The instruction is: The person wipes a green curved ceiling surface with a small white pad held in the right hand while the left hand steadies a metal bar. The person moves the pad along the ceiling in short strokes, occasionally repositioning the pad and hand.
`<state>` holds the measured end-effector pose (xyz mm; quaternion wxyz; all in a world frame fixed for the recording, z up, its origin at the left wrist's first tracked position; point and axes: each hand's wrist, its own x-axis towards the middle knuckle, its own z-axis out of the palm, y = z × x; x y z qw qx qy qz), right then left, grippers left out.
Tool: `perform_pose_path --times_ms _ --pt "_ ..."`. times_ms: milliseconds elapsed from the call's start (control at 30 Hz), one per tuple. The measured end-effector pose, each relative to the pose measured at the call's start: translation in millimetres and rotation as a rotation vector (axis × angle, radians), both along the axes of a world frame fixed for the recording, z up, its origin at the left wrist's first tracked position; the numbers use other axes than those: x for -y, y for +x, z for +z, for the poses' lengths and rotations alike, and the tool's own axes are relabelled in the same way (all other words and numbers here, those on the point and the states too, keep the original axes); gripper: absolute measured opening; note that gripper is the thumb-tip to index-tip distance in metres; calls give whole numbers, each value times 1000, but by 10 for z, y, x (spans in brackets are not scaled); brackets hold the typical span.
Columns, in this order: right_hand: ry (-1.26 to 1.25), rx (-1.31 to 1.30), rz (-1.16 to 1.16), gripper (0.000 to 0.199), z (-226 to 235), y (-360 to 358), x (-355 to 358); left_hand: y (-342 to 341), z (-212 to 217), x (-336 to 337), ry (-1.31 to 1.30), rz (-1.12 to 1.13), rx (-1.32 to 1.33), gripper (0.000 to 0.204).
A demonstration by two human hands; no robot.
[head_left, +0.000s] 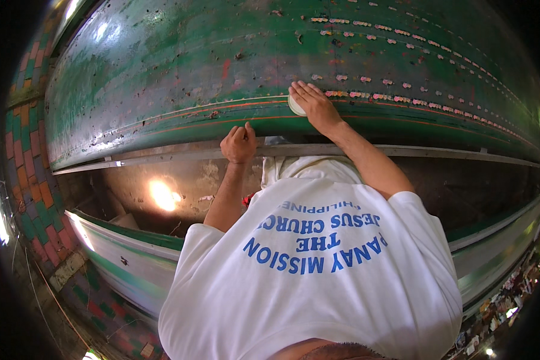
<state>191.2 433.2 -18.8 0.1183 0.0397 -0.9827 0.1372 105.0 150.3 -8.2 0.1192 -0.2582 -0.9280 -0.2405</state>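
My right hand [315, 105] is laid over a round, pale disc-like object [294, 107], its fingers across the top, close to the near edge of a long green table [162, 90]. Only the disc's left side shows; my palm and fingers hide the rest. To the left, my left hand [239, 144] is closed by the table's near edge, thumb side up. Whatever it may hold is too small to make out. Right of my right hand, small pink-and-white pieces [390, 97] lie in long rows on the tabletop.
A pale rail [192, 152] runs along the table's near side. Orange lines [234, 120] follow that edge. Dark specks and stains dot the green surface. Behind me stands another long green-and-white table [126, 252]. Multicoloured brick-like paving [33, 186] lies at the left.
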Motion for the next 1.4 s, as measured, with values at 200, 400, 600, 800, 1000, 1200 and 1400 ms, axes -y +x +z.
perform_pose_path --times_ms 200,400,600,800,1000,1200,1400 --pt "-75 -27 96 48 74 330 -84 -3 -33 47 47 -13 -32 45" --pt "-83 -16 42 50 -7 180 35 1 -22 32 55 -15 -37 44" --pt "-102 22 61 55 -26 340 80 7 -29 95 1 18 -7 42" --pt "-93 21 32 55 -31 244 127 0 -18 26 39 -12 -42 42" --pt "-130 56 65 53 34 315 57 -3 -43 71 8 3 -12 42" --pt "-65 29 44 52 -38 1 112 -8 7 5 30 -27 -12 43" --pt "-87 51 114 52 -14 261 -10 -13 -55 74 74 -11 -4 43"
